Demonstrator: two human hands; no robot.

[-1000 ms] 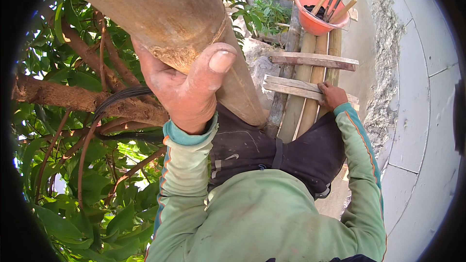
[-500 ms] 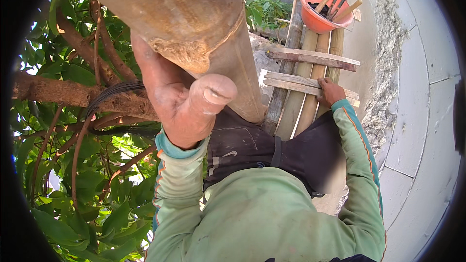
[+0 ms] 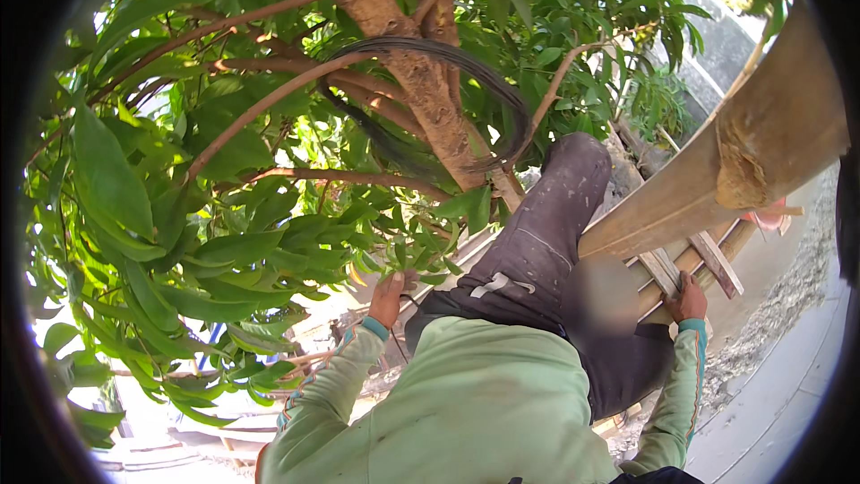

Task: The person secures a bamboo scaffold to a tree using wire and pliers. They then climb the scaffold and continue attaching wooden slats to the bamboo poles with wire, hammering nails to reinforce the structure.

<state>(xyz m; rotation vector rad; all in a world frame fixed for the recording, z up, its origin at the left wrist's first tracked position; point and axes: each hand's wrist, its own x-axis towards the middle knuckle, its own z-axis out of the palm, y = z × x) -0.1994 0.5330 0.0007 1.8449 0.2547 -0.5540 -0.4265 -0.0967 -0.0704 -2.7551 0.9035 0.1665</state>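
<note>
My right hand point(image 3: 688, 298) is wrapped round the end of a wooden slat point(image 3: 661, 271) fixed across bamboo poles. My left hand point(image 3: 386, 299) is low beside the leaves, left of my hip, its fingers curled; what they hold, if anything, is too small to make out. A thin dark line runs down by its fingertips. A thick bamboo pole point(image 3: 658, 202) with a knobby joint slants up to the right past my leg, with neither hand on it. A coil of black wire point(image 3: 518, 116) hangs over the tree's branches.
A leafy tree point(image 3: 381, 0) fills the left and upper part. A second wooden slat point(image 3: 717, 264) lies beyond the gripped one. Part of a reddish bucket point(image 3: 772, 215) shows behind the thick pole. A rough grey wall point(image 3: 779, 372) runs along the right.
My left hand has left the thick bamboo pole and dropped to my left side. The view has swung left, bringing the tree and whole wire coil in. My right hand still grips the slat.
</note>
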